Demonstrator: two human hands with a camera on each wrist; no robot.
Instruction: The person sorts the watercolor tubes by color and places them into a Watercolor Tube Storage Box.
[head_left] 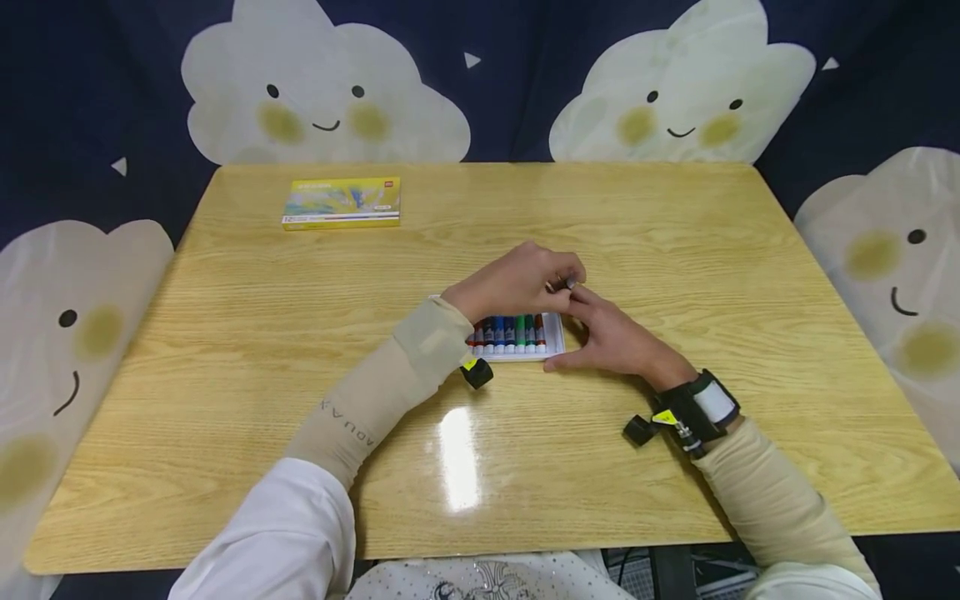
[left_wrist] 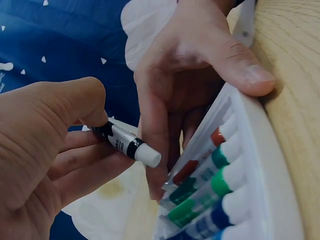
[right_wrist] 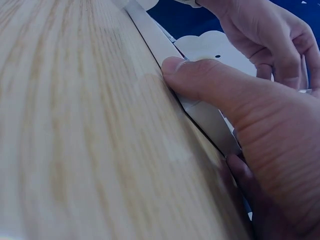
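Note:
My left hand (head_left: 517,279) pinches a paint tube (left_wrist: 122,142) with black bands and a white cap, held above the tray's right end. The white plastic tray (head_left: 556,337) lies on the table with a row of paint tubes (head_left: 510,333) in it, their white caps toward me. In the left wrist view, green, blue and red-brown tubes show. My right hand (head_left: 615,337) grips the tray's right end, thumb against the near wall (right_wrist: 212,122) and fingers round toward the far side. My left wrist and hand hide the tray's left and far parts.
A flat yellow box (head_left: 342,203) lies at the back left of the wooden table (head_left: 675,233). Behind the table hangs a dark blue curtain (head_left: 510,83) with smiling clouds. Small black cameras stick out from both wrists close above the tabletop.

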